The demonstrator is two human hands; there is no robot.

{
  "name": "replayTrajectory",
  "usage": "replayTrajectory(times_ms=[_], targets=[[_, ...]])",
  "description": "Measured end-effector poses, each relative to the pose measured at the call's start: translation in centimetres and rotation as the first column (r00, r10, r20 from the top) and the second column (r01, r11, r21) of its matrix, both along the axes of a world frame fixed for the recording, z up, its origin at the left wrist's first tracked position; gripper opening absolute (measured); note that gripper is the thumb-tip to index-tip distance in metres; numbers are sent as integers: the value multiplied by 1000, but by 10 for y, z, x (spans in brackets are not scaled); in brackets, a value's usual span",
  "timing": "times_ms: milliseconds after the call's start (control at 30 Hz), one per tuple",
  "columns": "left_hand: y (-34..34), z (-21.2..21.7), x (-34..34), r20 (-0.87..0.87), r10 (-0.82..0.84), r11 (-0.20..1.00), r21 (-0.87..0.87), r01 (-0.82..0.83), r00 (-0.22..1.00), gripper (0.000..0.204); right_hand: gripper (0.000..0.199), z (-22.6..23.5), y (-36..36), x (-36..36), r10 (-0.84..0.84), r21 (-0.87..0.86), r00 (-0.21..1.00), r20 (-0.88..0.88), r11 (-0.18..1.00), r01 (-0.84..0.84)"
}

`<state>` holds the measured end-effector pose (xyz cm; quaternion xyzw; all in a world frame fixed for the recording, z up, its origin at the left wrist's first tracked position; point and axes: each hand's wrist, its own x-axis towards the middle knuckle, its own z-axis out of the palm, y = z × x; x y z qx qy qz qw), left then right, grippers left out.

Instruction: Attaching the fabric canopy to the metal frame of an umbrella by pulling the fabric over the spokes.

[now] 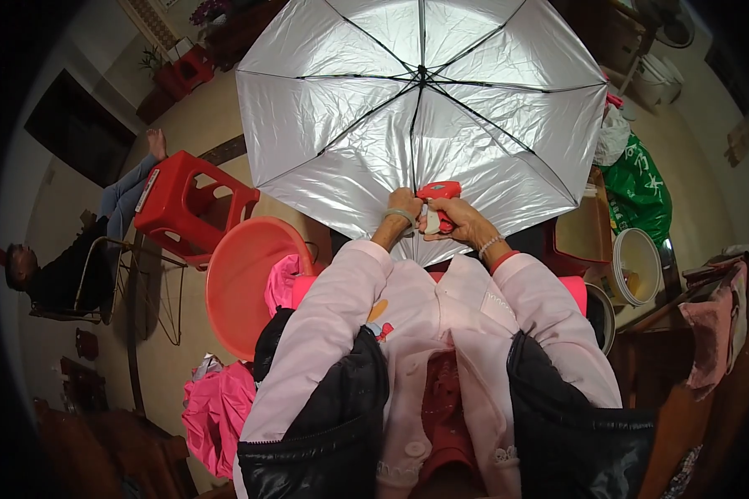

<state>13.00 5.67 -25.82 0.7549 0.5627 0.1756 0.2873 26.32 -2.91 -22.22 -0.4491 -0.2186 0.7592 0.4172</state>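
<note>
An open umbrella (341,116) with a silver lining and black ribs fills the upper middle, its inside facing me. Both hands meet at its red handle (440,193) in front of my chest. My left hand (404,206) is closed around the lower end of the shaft beside the handle. My right hand (460,221) grips the red handle, with a pale strap under the fingers. I wear a pink jacket with black sleeve covers.
A red plastic stool (190,204) and an orange-pink basin (245,279) stand at the left. Pink cloth (216,412) lies lower left. A person reclines in a chair (66,274) far left. A green bag (641,187), a white bucket (638,264) and wooden furniture crowd the right.
</note>
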Motion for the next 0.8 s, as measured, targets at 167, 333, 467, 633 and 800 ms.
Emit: replayTrajectory(times_ms=[167,333,467,633,800], targets=[[0,-2,0,11,4,1000,9,-4,1000,20,27,-1,0,0,1,-1,1000,5,1000,-1],[-4,3,1,-8,-1,999,45,2,1000,20,27,4,-2,0,1,-4,1000,-4,1000,-1],[-5,5,1,-4,9,999,48,-9,1000,19,26,7,-2,-1,-5,-12,1000,-9,1000,5],[-5,7,1,39,21,999,-28,-20,999,19,24,12,-4,-2,-5,-8,1000,-17,1000,5],[-4,8,0,20,-1,999,-49,2,1000,19,22,10,-3,-2,-6,-12,1000,-29,1000,5]])
